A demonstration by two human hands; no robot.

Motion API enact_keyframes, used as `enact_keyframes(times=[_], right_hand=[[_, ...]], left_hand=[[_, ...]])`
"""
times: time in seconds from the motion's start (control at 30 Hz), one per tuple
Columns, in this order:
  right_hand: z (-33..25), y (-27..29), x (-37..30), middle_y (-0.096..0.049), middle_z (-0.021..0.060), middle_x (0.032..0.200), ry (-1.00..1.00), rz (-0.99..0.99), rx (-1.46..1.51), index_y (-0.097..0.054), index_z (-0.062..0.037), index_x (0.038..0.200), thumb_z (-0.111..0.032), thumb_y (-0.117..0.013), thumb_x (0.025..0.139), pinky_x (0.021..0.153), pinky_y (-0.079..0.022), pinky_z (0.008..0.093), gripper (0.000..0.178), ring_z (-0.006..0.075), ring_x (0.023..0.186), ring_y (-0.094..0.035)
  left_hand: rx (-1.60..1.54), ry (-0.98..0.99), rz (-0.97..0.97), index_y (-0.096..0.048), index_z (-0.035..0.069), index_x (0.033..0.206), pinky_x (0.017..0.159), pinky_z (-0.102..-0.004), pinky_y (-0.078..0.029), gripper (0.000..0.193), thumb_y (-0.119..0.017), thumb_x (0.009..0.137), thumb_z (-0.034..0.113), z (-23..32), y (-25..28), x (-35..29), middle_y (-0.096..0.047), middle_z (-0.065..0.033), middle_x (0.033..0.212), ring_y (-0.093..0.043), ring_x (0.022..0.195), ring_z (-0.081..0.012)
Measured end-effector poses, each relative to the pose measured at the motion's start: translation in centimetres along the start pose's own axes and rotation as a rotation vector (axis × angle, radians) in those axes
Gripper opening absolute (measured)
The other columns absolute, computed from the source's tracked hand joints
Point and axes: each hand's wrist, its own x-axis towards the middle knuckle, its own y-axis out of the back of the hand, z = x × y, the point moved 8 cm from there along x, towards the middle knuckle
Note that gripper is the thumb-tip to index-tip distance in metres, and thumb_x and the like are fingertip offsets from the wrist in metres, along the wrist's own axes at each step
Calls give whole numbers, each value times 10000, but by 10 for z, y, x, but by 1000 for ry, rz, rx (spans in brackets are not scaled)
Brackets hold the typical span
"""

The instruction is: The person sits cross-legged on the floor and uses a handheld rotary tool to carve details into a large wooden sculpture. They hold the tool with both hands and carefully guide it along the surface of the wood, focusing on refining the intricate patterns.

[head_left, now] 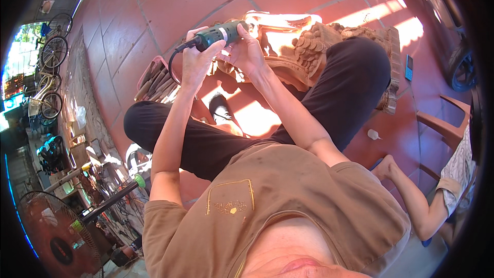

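Note:
Both of my hands are closed around a dark green corded die grinder point(218, 35), held sideways above the floor. My left hand point(198, 62) grips the end where the black cord leaves the body. My right hand point(247, 54) wraps the other end, by the tool's front, and its fingers partly hide the tip. Just beyond and to the right of my hands lies a large carved wooden piece point(309, 49) with scalloped relief, partly in bright sun. I cannot tell whether the grinder's tip touches the wood. My right leg covers part of the carving.
Left of my hands lies a bundle of slim wooden-handled tools point(157, 80). A blue keypad phone point(409, 67) and a small white object point(373, 134) rest on the tiles at right, near a brown plastic chair point(447, 123) and another person's leg point(411, 201). A fan point(60, 242) stands lower left.

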Motion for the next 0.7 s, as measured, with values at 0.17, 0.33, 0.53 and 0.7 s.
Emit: enact_keyframes(times=[0.17, 0.33, 0.53, 0.7], right_hand=[[-1, 4, 2, -645, 39, 1063, -21, 0, 5, -581, -119, 1164, -488, -515, 990, 866, -510, 447, 413, 186, 954, -614], [2, 10, 6, -659, 12, 983, -20, -3, -76, -579, -119, 1155, -587, -516, 953, 805, -563, 440, 514, 196, 930, -643], [11, 27, 3, -606, 22, 985, 59, 155, -222, -541, -107, 1216, -716, -527, 872, 726, -617, 398, 699, 221, 923, -659], [1, 29, 6, -599, 49, 1030, 134, 161, -184, -528, -112, 1238, -690, -526, 893, 795, -600, 402, 673, 195, 960, -620]], left_hand=[[40, -28, 4, -512, -27, 1207, 756, -245, -549, 515, -786, 792, 104, 1, -3, -2, -653, -116, 1034, -656, 890, -135], [6, -26, 10, -512, -28, 1210, 772, -244, -547, 514, -784, 796, 107, 4, -5, -4, -658, -123, 1055, -660, 893, -134], [87, -23, -20, -508, -30, 1211, 773, -246, -549, 512, -784, 797, 93, 5, -2, -2, -650, -125, 1041, -663, 897, -150], [-1, 14, -19, -505, -34, 1214, 773, -243, -561, 509, -781, 803, 86, 8, -3, -2, -640, -130, 1051, -665, 898, -154]])
